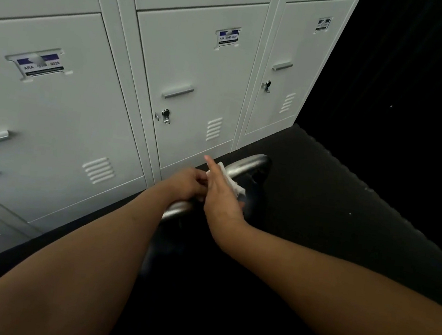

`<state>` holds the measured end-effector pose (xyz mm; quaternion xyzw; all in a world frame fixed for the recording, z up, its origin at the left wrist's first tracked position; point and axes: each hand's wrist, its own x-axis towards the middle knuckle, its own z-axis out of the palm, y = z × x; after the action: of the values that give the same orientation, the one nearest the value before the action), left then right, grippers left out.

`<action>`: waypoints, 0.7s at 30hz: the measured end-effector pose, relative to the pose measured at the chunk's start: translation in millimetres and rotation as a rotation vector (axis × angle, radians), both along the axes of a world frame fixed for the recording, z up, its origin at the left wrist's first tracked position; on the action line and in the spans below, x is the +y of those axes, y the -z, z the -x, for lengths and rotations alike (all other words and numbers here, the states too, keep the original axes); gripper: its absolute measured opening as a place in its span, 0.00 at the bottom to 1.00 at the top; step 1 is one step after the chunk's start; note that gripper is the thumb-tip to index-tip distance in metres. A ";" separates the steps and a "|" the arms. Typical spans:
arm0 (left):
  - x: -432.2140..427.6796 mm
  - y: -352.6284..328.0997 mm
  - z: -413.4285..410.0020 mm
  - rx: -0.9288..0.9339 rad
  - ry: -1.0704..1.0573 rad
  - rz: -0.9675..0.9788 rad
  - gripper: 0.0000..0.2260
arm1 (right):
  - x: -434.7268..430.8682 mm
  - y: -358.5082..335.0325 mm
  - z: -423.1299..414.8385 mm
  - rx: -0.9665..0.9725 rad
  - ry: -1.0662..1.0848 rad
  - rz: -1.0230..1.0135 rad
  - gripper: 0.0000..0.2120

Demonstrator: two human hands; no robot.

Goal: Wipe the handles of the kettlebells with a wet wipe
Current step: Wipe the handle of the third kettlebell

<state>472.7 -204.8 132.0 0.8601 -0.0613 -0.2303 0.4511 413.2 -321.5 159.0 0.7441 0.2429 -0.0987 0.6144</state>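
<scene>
A silver, curved metal kettlebell handle (248,164) is gripped by both hands of a person on a black rubber floor (321,208), just in front of a row of pale grey metal lockers (192,73). The near end of the handle is clasped by the left hand (188,182), whose fingers (199,177) are curled over the bar. A crumpled white wet wipe (233,181) is held against the middle of the handle by the right hand (221,195). One digit of that hand is stuck out straight towards the lockers, while the remaining fingers are folded down over the wipe and are mostly hidden behind the back of the hand. The wipe is seen bunched between those fingers and the metal, with its loose edge showing on the far side of the hand. The two hands are touching at the knuckles. The dark, rounded body of the kettlebell (164,247) is set on the floor below the forearms and is hard to make out against the black surface. Small keys are left hanging in the locker doors.
</scene>
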 end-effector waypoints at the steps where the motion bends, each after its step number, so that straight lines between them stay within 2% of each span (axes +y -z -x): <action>1: 0.3 0.7 -0.1 -0.011 0.006 0.001 0.12 | -1.1 -1.2 -3.0 0.011 -0.028 -0.034 0.24; 3: 0.4 0.8 0.6 -0.021 -0.003 0.017 0.11 | -5.5 -0.4 -12.0 0.013 -0.081 -0.165 0.21; 7: -0.8 1.4 0.0 -0.005 -0.017 0.046 0.11 | -20.1 5.8 -20.4 -0.079 -0.124 -0.436 0.28; 11: 0.2 4.7 -1.6 0.015 -0.008 0.073 0.11 | -26.9 -3.8 -15.5 0.021 -0.117 -0.666 0.24; 16: -1.6 1.6 -1.5 -0.028 -0.002 -0.007 0.10 | 5.4 -19.3 -15.6 0.120 0.186 -0.643 0.23; 20: -4.0 -4.7 -1.1 -0.087 -0.005 -0.155 0.06 | 13.2 -41.0 -39.3 0.188 0.324 -0.879 0.17; 21: -3.9 -4.9 -1.0 -0.082 -0.011 -0.143 0.09 | 10.2 -42.7 -41.0 0.193 0.325 -0.912 0.16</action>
<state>473.7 -208.6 136.9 0.8990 -0.0584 -0.1963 0.3870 454.2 -311.3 201.7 0.9530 0.1982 -0.1452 0.1773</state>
